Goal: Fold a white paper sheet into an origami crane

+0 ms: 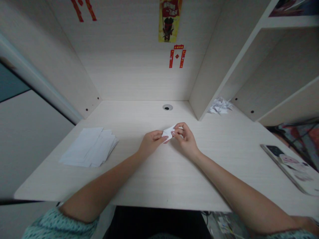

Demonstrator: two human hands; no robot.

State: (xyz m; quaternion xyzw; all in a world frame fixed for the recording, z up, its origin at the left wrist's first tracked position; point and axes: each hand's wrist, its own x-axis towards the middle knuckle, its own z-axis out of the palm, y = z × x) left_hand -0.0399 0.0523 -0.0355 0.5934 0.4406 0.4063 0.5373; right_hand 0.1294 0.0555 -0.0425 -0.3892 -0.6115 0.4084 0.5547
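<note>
A small folded piece of white paper (168, 132) is held between my two hands, just above the middle of the desk. My left hand (152, 140) pinches its left end, the thumb lying across the front. My right hand (183, 136) grips the right end between thumb and fingers. Creases run across the paper, and its ends are partly hidden by my fingers. To the left on the desk lies a loose stack of white paper sheets (87, 147), fanned out a little at its right side.
A heap of folded white papers (220, 106) sits at the back right, behind the upright divider (211, 63). A phone in a decorated case (294, 169) lies at the right. A round cable hole (167, 107) is in the desk (139, 114) near the back panel, which carries red stickers (177, 56).
</note>
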